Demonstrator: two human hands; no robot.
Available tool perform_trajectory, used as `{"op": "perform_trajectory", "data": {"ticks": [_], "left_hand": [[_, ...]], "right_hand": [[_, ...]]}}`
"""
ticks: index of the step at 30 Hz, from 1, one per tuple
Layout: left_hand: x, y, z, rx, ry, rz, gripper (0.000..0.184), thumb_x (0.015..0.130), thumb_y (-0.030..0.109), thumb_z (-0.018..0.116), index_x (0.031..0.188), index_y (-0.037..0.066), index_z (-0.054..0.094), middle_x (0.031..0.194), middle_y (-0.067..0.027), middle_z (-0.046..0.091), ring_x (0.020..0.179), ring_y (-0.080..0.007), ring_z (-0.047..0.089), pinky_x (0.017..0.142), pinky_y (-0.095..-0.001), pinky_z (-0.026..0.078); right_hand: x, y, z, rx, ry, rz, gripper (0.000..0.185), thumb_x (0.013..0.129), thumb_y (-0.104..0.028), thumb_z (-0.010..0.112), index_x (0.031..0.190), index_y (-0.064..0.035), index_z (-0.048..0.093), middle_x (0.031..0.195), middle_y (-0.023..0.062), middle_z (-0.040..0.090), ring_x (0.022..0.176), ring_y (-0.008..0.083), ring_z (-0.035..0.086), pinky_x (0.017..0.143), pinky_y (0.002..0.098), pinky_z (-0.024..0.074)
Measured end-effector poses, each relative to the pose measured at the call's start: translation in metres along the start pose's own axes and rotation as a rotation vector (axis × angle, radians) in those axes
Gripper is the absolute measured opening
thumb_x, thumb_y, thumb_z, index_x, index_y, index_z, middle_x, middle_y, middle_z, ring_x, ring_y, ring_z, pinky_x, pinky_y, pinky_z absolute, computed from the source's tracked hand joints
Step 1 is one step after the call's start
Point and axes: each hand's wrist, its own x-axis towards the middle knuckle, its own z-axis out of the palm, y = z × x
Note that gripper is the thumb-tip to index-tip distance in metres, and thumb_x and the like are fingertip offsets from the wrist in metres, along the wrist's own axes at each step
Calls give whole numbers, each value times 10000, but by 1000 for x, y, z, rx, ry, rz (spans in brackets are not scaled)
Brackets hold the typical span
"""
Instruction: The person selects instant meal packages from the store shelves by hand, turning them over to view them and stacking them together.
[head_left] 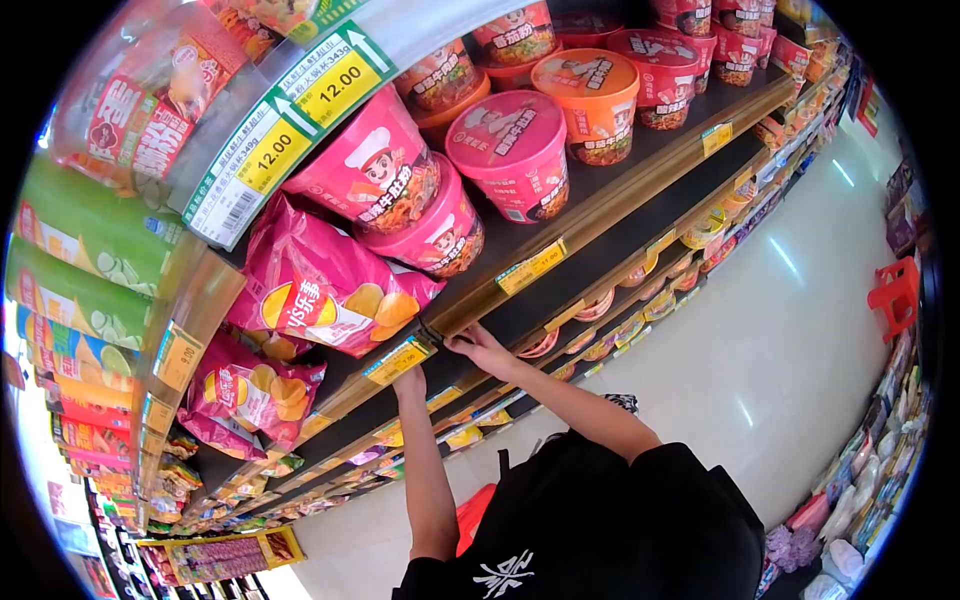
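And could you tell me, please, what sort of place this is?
Probably a supermarket aisle: yellow price labels sit along the shelf edge, and rows of printed food tubs and a pink chip bag are on display.

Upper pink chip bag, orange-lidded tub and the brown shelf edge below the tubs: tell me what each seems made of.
Upper pink chip bag: likely thin plastic film, glossy; creases and bright highlights show.
Orange-lidded tub: perhaps plastic or coated paper, smooth, slightly shiny; its rim is cleanly round.
Brown shelf edge: wood or wood-look trim, satin; streaky brown suggests grain, but which cannot be told.
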Motion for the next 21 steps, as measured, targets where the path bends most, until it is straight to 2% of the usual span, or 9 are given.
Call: {"op": "perform_trajectory", "data": {"ticks": [2,5,8,11,12,14,16,21], "left_hand": [[16,-21,-24,14,-70,18,407,877,44,565,1255,74,417,1261,-64,472,1121,-190,486,947,-348,419],[-14,-17,-12,20,-12,62,389,880,21,554,1242,92,430,1243,-56,490,1103,-189,507,932,-365,432],[-27,-20,-18,59,-51,58,412,877,10,559,1254,112,426,1256,-34,480,1097,-171,512,912,-343,446],[-46,-14,-6,132,-107,152,400,872,11,572,1235,104,433,1195,-37,512,1068,-147,520,898,-300,443],[-50,-12,-5,185,-138,199,394,870,11,576,1228,99,437,1180,-38,519,1060,-140,521,893,-290,442],[-57,-10,-2,286,-177,304,393,857,5,592,1213,74,442,1152,-44,532,1049,-120,519,890,-262,426],[-60,-15,-8,269,-183,310,396,851,-7,593,1210,70,444,1161,-39,527,1048,-116,515,897,-257,414],[-93,-8,6,192,-141,278,378,840,-38,586,1181,60,457,1147,-31,524,1054,-115,496,920,-247,383]], "right_hand": [[-4,1,-1,-26,-22,-10,650,829,-162,638,1360,-59,278,1330,121,378,1264,244,337,1026,355,323],[-5,-8,-1,-169,15,10,639,825,-132,633,1352,-50,281,1319,122,386,1263,236,337,1028,355,321],[1,11,-7,-49,7,-104,615,821,-93,622,1340,-51,295,1291,120,407,1239,227,361,1016,351,334],[1,0,-6,-20,-35,-114,462,866,-30,576,1270,-9,354,1201,91,484,1091,179,517,923,311,437],[2,1,-6,-14,-41,-83,586,819,-32,589,1333,-49,307,1258,102,429,1146,181,445,943,319,402],[1,2,-9,-48,-28,-73,587,820,-29,589,1335,-46,307,1249,101,433,1146,178,444,934,313,408],[0,1,-14,12,-45,-53,579,831,-44,598,1336,-42,314,1251,106,420,1171,177,420,931,309,407],[-15,-7,-22,-92,-12,-132,566,859,-93,592,1346,-1,320,1330,115,310,1207,186,384,965,314,377]]}}
